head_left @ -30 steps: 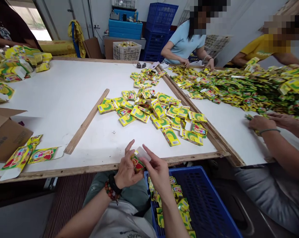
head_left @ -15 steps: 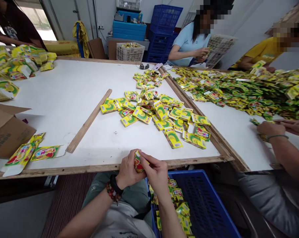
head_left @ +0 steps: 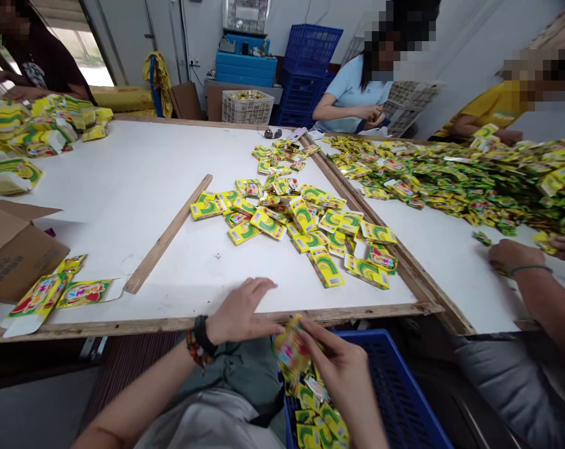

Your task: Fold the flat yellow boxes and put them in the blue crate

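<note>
Left hand [head_left: 238,308] open and empty, fingers spread just above the wooden table edge [head_left: 123,327]. Right hand [head_left: 341,368] pinches a yellow printed sachet [head_left: 289,348] between fingers and thumb, low over the blue plastic crate [head_left: 371,337], keeping it just above the loose sachets [head_left: 317,405] inside

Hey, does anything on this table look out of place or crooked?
A loose wooden strip lies diagonally on the white table, askew to the table's straight edges, beside the scattered yellow packets.
</note>
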A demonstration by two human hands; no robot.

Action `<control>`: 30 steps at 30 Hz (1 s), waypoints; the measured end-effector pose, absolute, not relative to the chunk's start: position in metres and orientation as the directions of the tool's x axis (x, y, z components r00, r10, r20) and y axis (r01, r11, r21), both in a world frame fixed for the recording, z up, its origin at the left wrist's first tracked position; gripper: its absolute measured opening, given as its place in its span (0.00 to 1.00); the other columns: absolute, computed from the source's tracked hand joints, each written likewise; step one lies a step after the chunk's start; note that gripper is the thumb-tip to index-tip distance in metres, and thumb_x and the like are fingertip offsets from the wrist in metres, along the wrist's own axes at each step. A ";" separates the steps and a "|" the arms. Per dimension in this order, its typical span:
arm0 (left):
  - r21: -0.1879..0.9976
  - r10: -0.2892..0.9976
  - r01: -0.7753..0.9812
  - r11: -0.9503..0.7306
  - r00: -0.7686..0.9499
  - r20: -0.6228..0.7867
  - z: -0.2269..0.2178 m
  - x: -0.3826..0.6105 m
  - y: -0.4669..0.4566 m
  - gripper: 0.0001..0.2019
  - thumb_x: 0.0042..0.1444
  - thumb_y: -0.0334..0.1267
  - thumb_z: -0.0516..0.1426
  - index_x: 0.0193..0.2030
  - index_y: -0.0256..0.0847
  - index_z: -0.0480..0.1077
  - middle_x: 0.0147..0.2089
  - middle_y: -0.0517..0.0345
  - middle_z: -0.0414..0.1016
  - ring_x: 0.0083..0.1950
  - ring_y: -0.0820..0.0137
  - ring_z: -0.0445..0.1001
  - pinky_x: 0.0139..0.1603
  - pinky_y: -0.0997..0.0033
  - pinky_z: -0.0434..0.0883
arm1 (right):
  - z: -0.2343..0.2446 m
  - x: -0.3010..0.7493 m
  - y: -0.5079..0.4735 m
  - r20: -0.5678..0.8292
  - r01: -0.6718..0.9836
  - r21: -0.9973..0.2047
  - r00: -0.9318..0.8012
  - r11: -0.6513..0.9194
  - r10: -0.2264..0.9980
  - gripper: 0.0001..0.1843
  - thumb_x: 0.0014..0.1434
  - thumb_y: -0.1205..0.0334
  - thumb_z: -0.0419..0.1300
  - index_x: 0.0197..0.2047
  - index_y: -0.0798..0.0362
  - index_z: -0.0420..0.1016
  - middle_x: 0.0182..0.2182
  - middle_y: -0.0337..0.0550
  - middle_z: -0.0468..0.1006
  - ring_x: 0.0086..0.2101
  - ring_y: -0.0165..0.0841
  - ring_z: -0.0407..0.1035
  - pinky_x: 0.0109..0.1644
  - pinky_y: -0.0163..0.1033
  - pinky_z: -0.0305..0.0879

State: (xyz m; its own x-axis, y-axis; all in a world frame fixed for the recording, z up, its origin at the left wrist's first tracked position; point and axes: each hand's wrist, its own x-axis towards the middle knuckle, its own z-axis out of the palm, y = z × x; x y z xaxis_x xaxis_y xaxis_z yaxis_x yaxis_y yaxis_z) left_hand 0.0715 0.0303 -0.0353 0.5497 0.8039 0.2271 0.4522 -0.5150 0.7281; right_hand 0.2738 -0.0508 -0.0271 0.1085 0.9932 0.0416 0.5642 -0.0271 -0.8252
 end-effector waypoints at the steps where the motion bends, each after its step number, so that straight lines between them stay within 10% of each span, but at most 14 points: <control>1: 0.676 0.818 0.527 -0.516 0.538 0.204 -0.030 0.069 0.049 0.27 0.54 0.50 0.59 0.58 0.41 0.61 0.58 0.47 0.67 0.58 0.57 0.66 0.60 0.57 0.65 | -0.025 0.291 -0.056 -0.035 0.651 -0.753 0.108 -0.097 0.994 0.16 0.54 0.49 0.61 0.39 0.49 0.84 0.35 0.48 0.84 0.32 0.46 0.80 0.32 0.44 0.77; 5: 0.405 0.943 0.858 -0.317 0.330 0.039 -0.025 0.068 0.134 0.22 0.60 0.42 0.55 0.56 0.30 0.62 0.58 0.35 0.64 0.61 0.52 0.62 0.61 0.54 0.61 | -0.017 0.315 -0.061 -0.139 0.819 -0.552 0.093 -0.155 0.986 0.22 0.51 0.44 0.62 0.44 0.47 0.82 0.34 0.48 0.84 0.26 0.46 0.78 0.28 0.45 0.74; 13: 0.353 0.961 0.900 -0.255 0.276 -0.010 -0.041 0.053 0.157 0.14 0.52 0.22 0.52 0.46 0.30 0.68 0.50 0.35 0.70 0.55 0.51 0.66 0.54 0.54 0.64 | -0.043 0.260 -0.011 -0.067 0.432 -0.901 -0.031 -0.047 0.997 0.24 0.55 0.50 0.62 0.50 0.55 0.78 0.44 0.53 0.81 0.43 0.46 0.77 0.49 0.51 0.73; 17: 0.407 0.935 0.857 -0.315 0.355 -0.023 -0.028 0.035 0.109 0.14 0.55 0.26 0.49 0.48 0.39 0.66 0.43 0.50 0.75 0.47 0.61 0.72 0.50 0.63 0.68 | -0.057 0.236 0.021 -0.012 0.176 -0.984 0.079 -0.026 0.997 0.31 0.51 0.46 0.63 0.54 0.54 0.75 0.54 0.54 0.75 0.50 0.45 0.72 0.50 0.48 0.72; 20: 0.610 0.904 0.701 -0.370 0.422 0.063 -0.025 0.038 0.066 0.17 0.57 0.28 0.46 0.52 0.40 0.64 0.48 0.53 0.75 0.49 0.66 0.73 0.51 0.66 0.69 | -0.047 0.216 0.032 -0.054 0.000 -0.999 -0.024 -0.054 0.998 0.29 0.51 0.42 0.63 0.49 0.55 0.77 0.42 0.50 0.82 0.38 0.39 0.77 0.38 0.41 0.75; 24: 0.798 0.934 0.494 -0.346 0.266 0.240 -0.043 0.059 0.019 0.30 0.57 0.39 0.53 0.65 0.37 0.49 0.63 0.44 0.62 0.61 0.60 0.65 0.60 0.58 0.65 | -0.023 0.204 0.023 -0.131 -0.076 -0.988 -0.062 -0.135 0.989 0.20 0.51 0.44 0.64 0.30 0.56 0.77 0.18 0.36 0.75 0.21 0.31 0.70 0.23 0.33 0.66; 30: 0.828 0.966 0.526 -0.195 -0.041 0.254 -0.071 0.089 -0.002 0.33 0.52 0.43 0.59 0.63 0.42 0.50 0.56 0.46 0.69 0.50 0.60 0.74 0.46 0.59 0.72 | -0.023 0.203 0.007 -0.232 -0.250 -0.937 -0.073 -0.243 0.970 0.17 0.49 0.47 0.66 0.26 0.55 0.78 0.21 0.37 0.77 0.23 0.31 0.69 0.29 0.35 0.67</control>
